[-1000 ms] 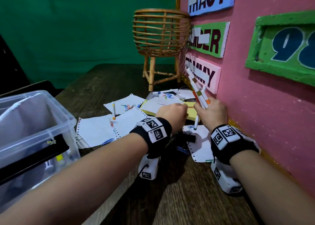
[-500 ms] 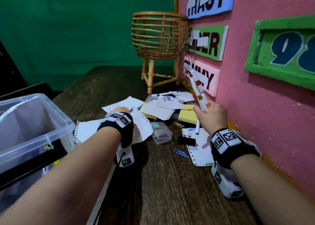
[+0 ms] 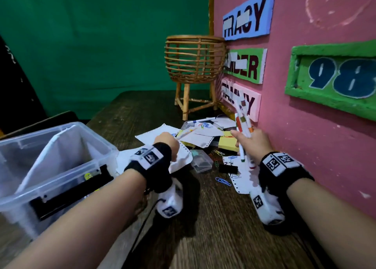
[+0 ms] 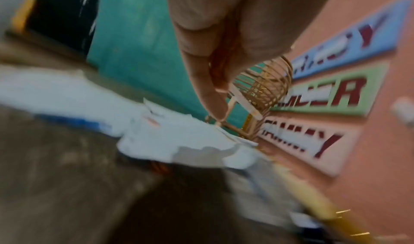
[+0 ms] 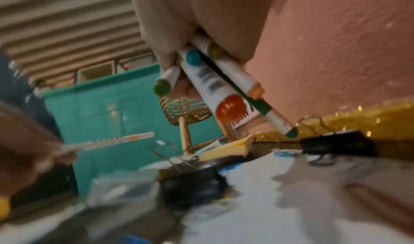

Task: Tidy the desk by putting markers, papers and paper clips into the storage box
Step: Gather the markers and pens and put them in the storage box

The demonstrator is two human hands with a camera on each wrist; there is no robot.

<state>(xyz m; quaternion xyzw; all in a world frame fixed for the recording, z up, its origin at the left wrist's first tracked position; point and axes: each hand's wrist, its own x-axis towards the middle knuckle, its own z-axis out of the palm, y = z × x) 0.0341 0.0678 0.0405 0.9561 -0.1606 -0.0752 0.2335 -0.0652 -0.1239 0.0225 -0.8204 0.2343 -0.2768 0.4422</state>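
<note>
A person's right hand [image 3: 253, 140] grips a bundle of markers [image 3: 243, 124] upright beside the pink wall [image 3: 305, 126], fingers curled round the barrels. The left hand [image 3: 166, 141] pinches a single marker [image 3: 186, 134] above the scattered papers [image 3: 160, 134] on the wooden counter [image 3: 213, 217]. Paper clips [image 3: 223, 181] and a black binder clip [image 3: 227, 169] lie among the sheets. The clear storage box [image 3: 61, 179] stands at the left, near the left forearm.
</note>
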